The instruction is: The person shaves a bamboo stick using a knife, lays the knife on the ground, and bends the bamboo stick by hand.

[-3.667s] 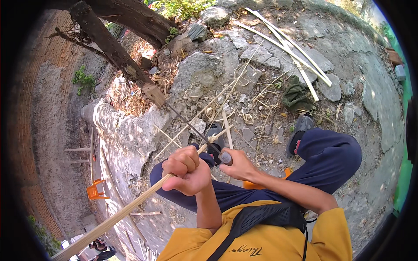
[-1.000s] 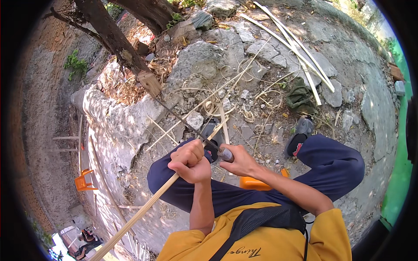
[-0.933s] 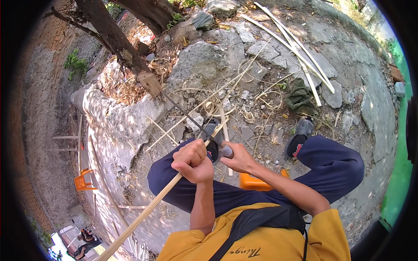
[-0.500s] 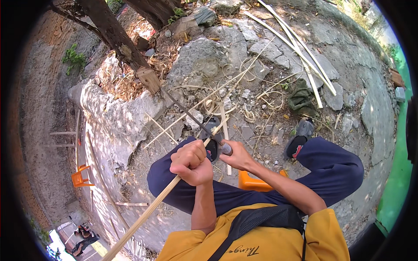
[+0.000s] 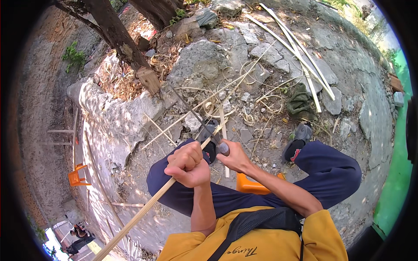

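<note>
My left hand (image 5: 188, 165) is closed in a fist around a long pale bamboo strip (image 5: 143, 209). The strip slants from the lower left edge, through the fist, to a frayed tip over my left shoe (image 5: 209, 150). Wrapped around a dark knob-ended handle, my right hand (image 5: 235, 157) holds a long knife (image 5: 190, 108). Its narrow blade points up and left, crossing the strip just beyond my left fist. Whether the edge has cut into the strip is too small to tell.
Thin bamboo strips and curled shavings (image 5: 248, 118) litter the broken stone ground. Longer pale strips (image 5: 296, 50) lie at far right, near a dark green cloth (image 5: 300, 102). A tree trunk (image 5: 117, 43) rises at far left. Beneath me is an orange stool (image 5: 250, 185); another orange chair (image 5: 79, 176) stands left.
Both hands have shifted very slightly left in the picture, along with the surroundings. A little more of the strip's frayed tip shows past the blade. Both grips are unchanged.
</note>
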The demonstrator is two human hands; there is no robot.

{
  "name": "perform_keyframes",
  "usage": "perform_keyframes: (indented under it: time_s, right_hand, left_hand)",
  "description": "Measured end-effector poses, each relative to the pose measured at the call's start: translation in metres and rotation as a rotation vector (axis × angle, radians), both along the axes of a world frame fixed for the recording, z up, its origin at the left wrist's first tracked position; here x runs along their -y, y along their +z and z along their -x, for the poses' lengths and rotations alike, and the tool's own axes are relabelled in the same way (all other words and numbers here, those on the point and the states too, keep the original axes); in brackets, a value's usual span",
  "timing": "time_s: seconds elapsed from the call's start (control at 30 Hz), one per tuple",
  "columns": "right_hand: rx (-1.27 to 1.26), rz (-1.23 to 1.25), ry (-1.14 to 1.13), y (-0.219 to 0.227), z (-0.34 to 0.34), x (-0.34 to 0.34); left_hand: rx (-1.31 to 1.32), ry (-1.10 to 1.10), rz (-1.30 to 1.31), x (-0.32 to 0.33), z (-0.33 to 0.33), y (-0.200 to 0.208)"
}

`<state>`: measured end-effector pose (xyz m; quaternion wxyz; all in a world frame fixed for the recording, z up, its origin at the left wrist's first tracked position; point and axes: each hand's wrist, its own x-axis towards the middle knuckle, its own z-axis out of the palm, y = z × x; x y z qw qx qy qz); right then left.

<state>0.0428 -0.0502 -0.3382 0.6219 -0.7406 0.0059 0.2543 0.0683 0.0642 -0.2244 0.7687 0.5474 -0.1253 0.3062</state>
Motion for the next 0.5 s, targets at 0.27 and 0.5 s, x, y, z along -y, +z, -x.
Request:
perform_keyframes:
  time_s: [0.27,0.5]
  right_hand:
    - [0.058,0.020,0.020,-0.022,0.001,0.003]
    - [0.015,-0.024,0.017,0.021,-0.001,-0.006]
  left_hand:
    - [0.013,-0.007,-0.033,0.004,-0.001,0.002]
    - [-0.024,0.023,0.061,-0.009,0.005,0.003]
